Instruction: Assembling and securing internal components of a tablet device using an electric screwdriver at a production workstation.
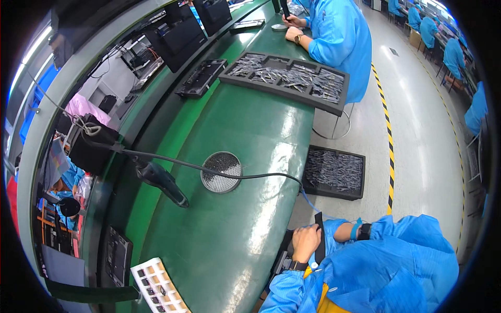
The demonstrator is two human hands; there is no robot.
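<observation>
Most of the view is taken up by a long green tabletop (224, 224), beside whose far end a co-worker in a blue smock (339, 41) is seen. A black compartment tray (282, 95), filled with slender metallic parts (297, 78), is set across it. On the floor to the right, a black bin (334, 195) is piled with grey parts (334, 169). At the near end, a white tray (158, 261) is cut off by the lower edge. A dark power screwdriver (160, 180) is slanted above or against the tabletop; which cannot be told. Nearby, a round perforated dish (217, 184) is partly covered by small dark pieces (225, 160) and crossed by a black cable (255, 176). Just beyond the tabletop's edge, a black strip (320, 229) is held or merely touched by the left grip (306, 243), whose fingers are bent; how tightly they are closed cannot be told. The right grip (340, 232) is partly hidden behind the strip, so neither its opening nor anything held can be told
</observation>
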